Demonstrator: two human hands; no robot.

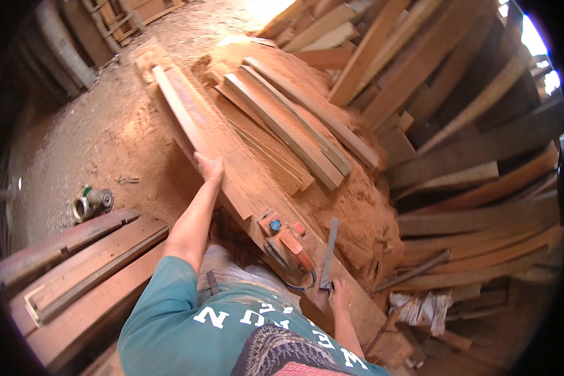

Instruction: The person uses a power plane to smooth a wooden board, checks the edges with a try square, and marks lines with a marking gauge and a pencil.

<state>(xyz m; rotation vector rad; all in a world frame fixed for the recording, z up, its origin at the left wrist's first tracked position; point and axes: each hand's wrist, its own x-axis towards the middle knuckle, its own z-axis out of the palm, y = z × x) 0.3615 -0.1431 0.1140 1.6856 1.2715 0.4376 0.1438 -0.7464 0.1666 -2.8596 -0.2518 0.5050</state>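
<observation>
A long, narrow wooden board (197, 139) lies along a thick timber beam (266, 188) that runs from far left to near right. My left hand (210, 169) is closed round the board's near edge, partway along it. Close to my body, a red electric hand planer (286, 240) with a blue knob and a dark cord rests on the beam. To its right lies a metal try square (329, 254), its blade pointing away from me. My right hand (339, 296) has its fingers closed at the square's near end.
Several sawn boards (288, 128) lie on sawdust (351, 219) right of the beam. Planks lean and pile up (445, 62) along the right side. At left, a green-and-grey machine part (94, 202) sits on the ground beside stacked reddish planks (100, 276).
</observation>
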